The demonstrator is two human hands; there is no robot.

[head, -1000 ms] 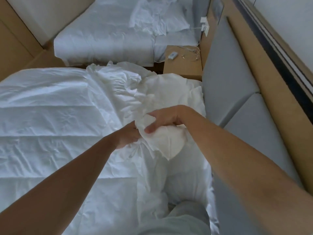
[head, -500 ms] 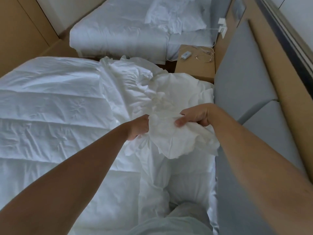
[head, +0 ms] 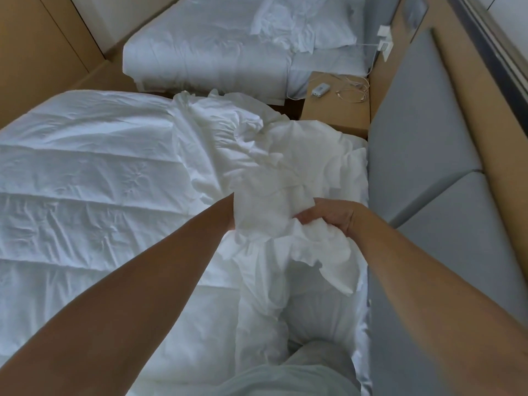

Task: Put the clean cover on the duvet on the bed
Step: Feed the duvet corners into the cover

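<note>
A white quilted duvet (head: 94, 190) lies spread over the near bed. The white cover (head: 274, 155) is bunched in crumpled folds along the duvet's right end, near the grey headboard. My right hand (head: 331, 215) grips a gathered wad of the cover, with loose cloth hanging below it. My left hand (head: 230, 212) is buried to the wrist in the cover's folds, so its fingers are hidden. Both forearms reach in from the bottom of the view.
A grey padded headboard (head: 423, 155) runs along the right. A wooden nightstand (head: 337, 112) holds a small white device (head: 320, 90) and cables. A second bed (head: 211, 52) with rumpled white linen stands beyond. My knee (head: 320, 364) rests on the near bed.
My left hand has slid deeper into the cover and its fingers are now hidden. My right hand has gathered more cloth, and the loose flap now hangs further right.
</note>
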